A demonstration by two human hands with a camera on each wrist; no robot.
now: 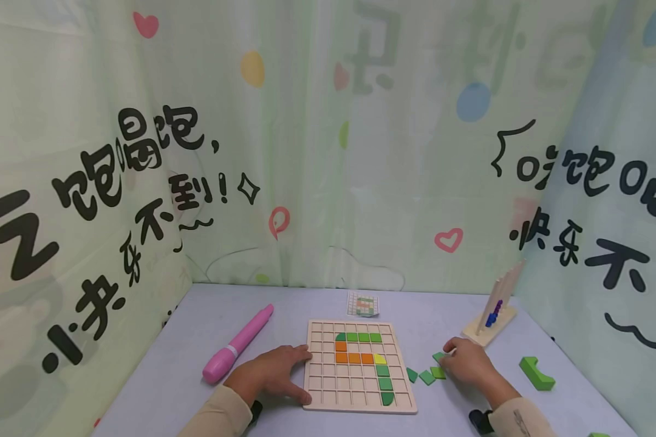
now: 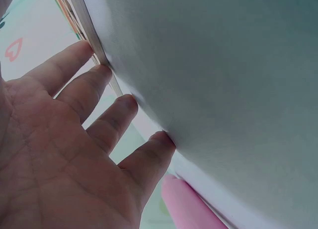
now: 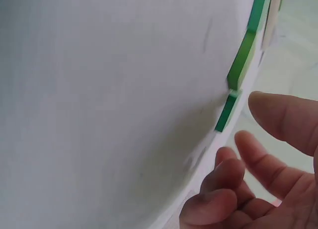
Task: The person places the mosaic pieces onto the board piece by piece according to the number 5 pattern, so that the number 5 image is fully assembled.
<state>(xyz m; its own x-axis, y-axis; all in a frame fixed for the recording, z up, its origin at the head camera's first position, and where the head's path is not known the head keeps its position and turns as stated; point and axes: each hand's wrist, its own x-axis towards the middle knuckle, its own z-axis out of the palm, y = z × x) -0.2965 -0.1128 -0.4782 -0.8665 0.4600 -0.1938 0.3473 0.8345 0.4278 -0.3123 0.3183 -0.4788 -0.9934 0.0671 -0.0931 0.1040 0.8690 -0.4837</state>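
Observation:
A square wooden grid board [image 1: 328, 388] lies mid-table, with green, orange and yellow tiles in some of its cells. My left hand [image 1: 276, 371] rests at its left edge, fingers spread. In the left wrist view, fingertips of the left hand [image 2: 64, 124] touch the board's side [image 2: 89, 30]. Several loose green tiles [image 1: 427, 377] lie right of the board. My right hand [image 1: 469, 364] is over the rightmost ones. From the right wrist, thumb and index of the right hand [image 3: 268, 174] stand apart beside a dark green tile [image 3: 227, 111], nothing visible between them.
A pink stick-like object [image 1: 239, 343] lies left of the board. Behind the board is a small pattern card [image 1: 363, 304]. A wooden stand with pegs and blue and purple beads [image 1: 492, 315] is at the back right. A green arch-shaped block [image 1: 537, 373] lies on the right.

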